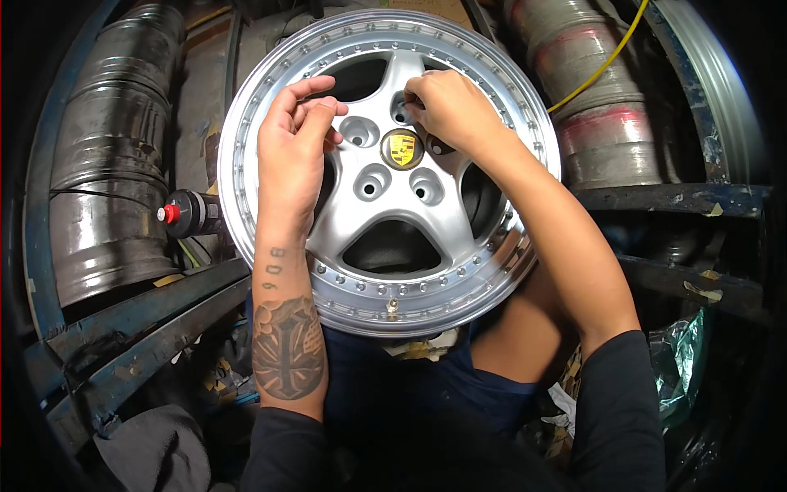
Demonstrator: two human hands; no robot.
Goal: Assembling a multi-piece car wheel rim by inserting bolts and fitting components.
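Note:
A silver alloy wheel (405,197) with five-hole styling is tilted up before me, its lower edge by my lap. At its hub is a round black centre cap (402,150) with a yellow crest, ringed by several recessed lug holes (370,183). My right hand (447,107) reaches over the upper part; its fingertips are pinched together at the top right lug hole, and what they hold, if anything, is hidden. Above the wheel's left side hovers my left hand (302,123), fingers loosely curled and thumb apart, with nothing seen in it.
Bare metal wheel barrels (111,131) are stacked on the left, and more barrels (607,98) stand on the right inside blue metal frames (680,197). A black bottle with a red cap (190,213) lies left of the wheel. A yellow cable (602,66) crosses the right stack.

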